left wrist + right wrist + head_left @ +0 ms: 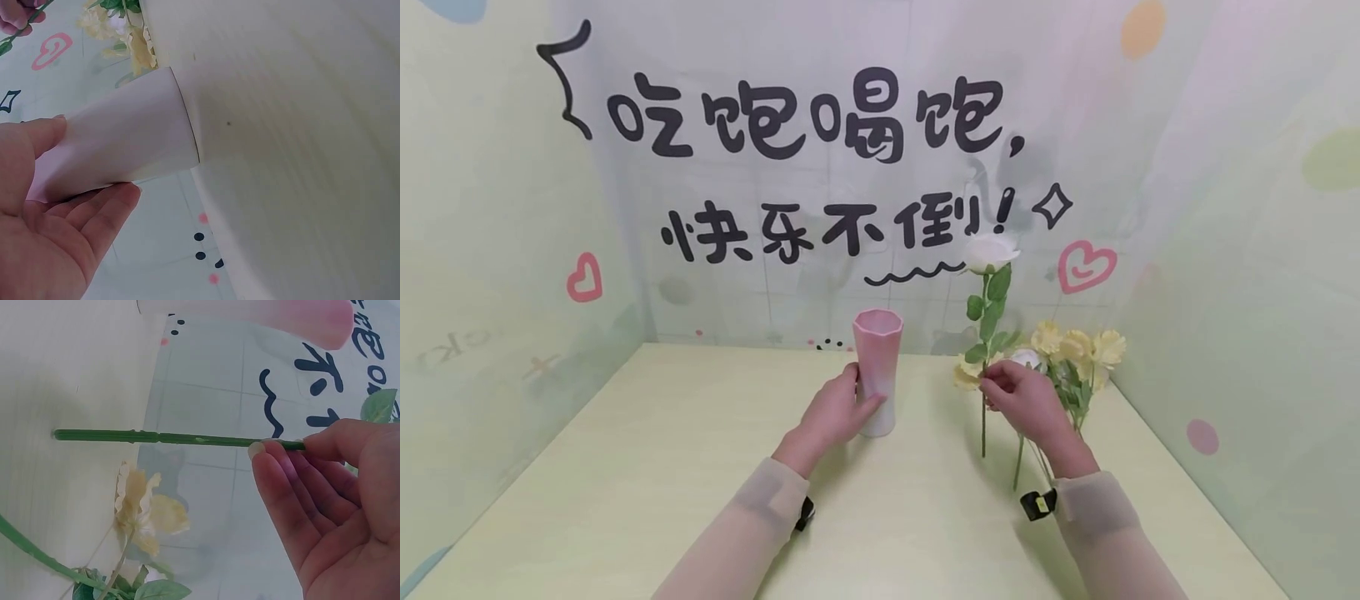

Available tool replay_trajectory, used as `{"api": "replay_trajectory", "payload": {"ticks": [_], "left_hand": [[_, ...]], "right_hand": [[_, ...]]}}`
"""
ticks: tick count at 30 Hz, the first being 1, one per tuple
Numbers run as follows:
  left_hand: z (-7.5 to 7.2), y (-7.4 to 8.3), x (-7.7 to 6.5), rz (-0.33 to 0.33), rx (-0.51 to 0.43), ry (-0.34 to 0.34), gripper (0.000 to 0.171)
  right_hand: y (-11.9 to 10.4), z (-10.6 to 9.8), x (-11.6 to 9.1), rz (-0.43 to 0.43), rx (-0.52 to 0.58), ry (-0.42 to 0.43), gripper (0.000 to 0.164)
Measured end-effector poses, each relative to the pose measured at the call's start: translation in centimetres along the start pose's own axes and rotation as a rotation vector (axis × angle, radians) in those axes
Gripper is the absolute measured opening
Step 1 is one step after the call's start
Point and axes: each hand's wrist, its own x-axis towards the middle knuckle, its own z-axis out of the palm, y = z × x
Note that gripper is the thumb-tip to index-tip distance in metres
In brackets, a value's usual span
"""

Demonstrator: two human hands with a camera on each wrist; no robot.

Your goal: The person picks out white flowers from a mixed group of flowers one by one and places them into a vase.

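Note:
A pink-to-white vase (pixel 878 354) with a scalloped rim stands upright on the table. My left hand (pixel 829 414) grips its lower left side, thumb across the front and fingers behind. In the left wrist view the vase's base (pixel 178 119) meets the tabletop. To the right of the vase, my right hand (pixel 1032 407) pinches the green stem of an upright white artificial rose (pixel 991 253) between thumb and fingers. The right wrist view shows the bare lower stem (pixel 187 439) reaching past the fingertips, its cut end free.
Behind and beside the right hand lie several yellow artificial flowers (pixel 1107 348) and another pale bloom (pixel 1026 358), their stems pointing toward me. The pale wooden table (pixel 625 467) is enclosed by printed walls at the back (pixel 760 308), left and right.

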Motion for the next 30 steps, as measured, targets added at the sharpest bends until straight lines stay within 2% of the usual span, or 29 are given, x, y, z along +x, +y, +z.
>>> {"api": "replay_trajectory", "payload": {"ticks": [9, 17, 30], "left_hand": [[-0.4, 0.2, 0.1, 0.013, 0.000, 0.000, 0.064], [-0.5, 0.5, 0.2, -0.001, -0.014, -0.019, 0.066], [-0.3, 0.0, 0.0, 0.001, -0.016, -0.010, 0.065]], "right_hand": [[-1.1, 0.1, 0.3, -0.016, 0.005, 0.047, 0.025], [-2.6, -0.2, 1.1, -0.073, 0.007, 0.089, 0.024], [-8.1, -2.5, 3.7, -0.117, 0.014, 0.158, 0.030]]}}
